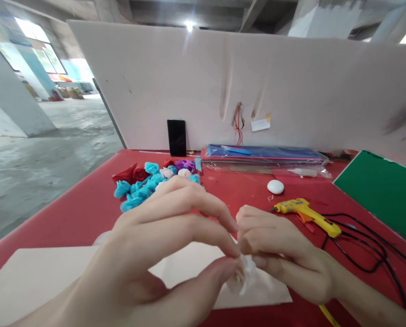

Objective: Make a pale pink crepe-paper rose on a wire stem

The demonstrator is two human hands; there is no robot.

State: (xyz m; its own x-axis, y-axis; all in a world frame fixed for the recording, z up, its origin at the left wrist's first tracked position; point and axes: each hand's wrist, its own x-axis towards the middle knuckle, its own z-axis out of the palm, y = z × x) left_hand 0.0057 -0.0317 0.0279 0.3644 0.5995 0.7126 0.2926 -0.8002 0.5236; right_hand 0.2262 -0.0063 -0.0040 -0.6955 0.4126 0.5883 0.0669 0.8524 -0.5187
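A small, crumpled white paper flower point(245, 274) is pinched between my two hands, over white paper point(53, 268) on the red table. My left hand point(169, 236) holds its left side between thumb and fingertips, with the other fingers arched above. From the right, my right hand point(284, 247) grips its upper edge with thumb and curled fingers. The fingers partly hide the flower, so its full shape cannot be made out. Beyond my left hand lies a pile of blue paper flowers point(143, 188), with red, purple and pale pink ones among them.
A yellow glue gun point(308, 215) with a black cord point(380, 259) lies right of my hands, near a white round object point(275, 186). A phone point(177, 138) leans against the white board point(175, 77). Wrapped blue sheets point(274, 153) and a green board point(383, 195) lie farther back.
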